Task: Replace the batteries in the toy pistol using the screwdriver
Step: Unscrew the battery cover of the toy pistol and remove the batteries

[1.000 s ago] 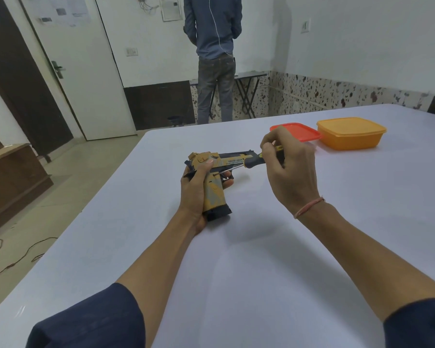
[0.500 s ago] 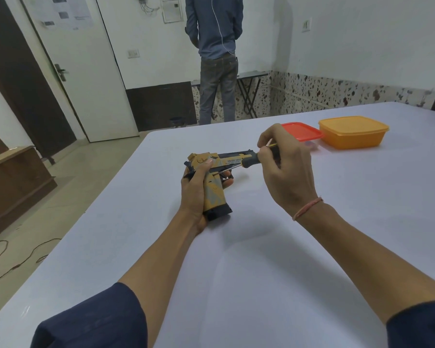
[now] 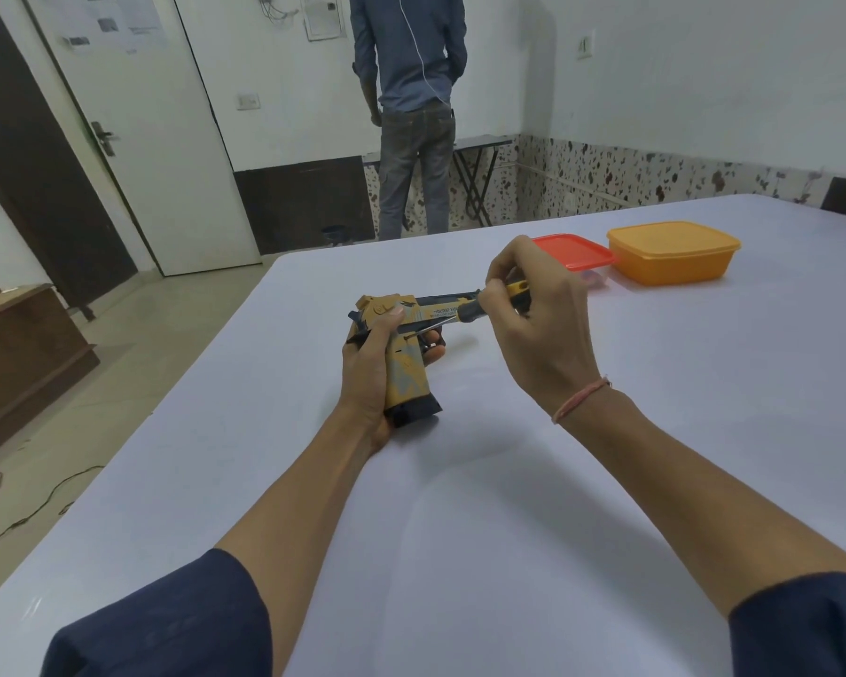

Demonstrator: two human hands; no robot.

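A yellow and dark blue toy pistol (image 3: 408, 371) stands on its grip base on the white table (image 3: 509, 505), barrel pointing right. My left hand (image 3: 368, 368) wraps around the back of its grip, thumb on the slide. My right hand (image 3: 533, 324) pinches a screwdriver (image 3: 465, 312) with a black and yellow handle. Its thin shaft slants down left, and the tip meets the upper side of the grip, just above the trigger.
An orange plastic box (image 3: 673, 253) and its red lid (image 3: 573, 251) lie at the back right of the table. A small object peeks out under the lid. A person (image 3: 411, 109) stands beyond the table, back turned. The table's left edge drops to the floor.
My right hand's fingers have shifted a little on the screwdriver handle, which stays on the same spot of the pistol. The left hand and the pistol have barely moved.
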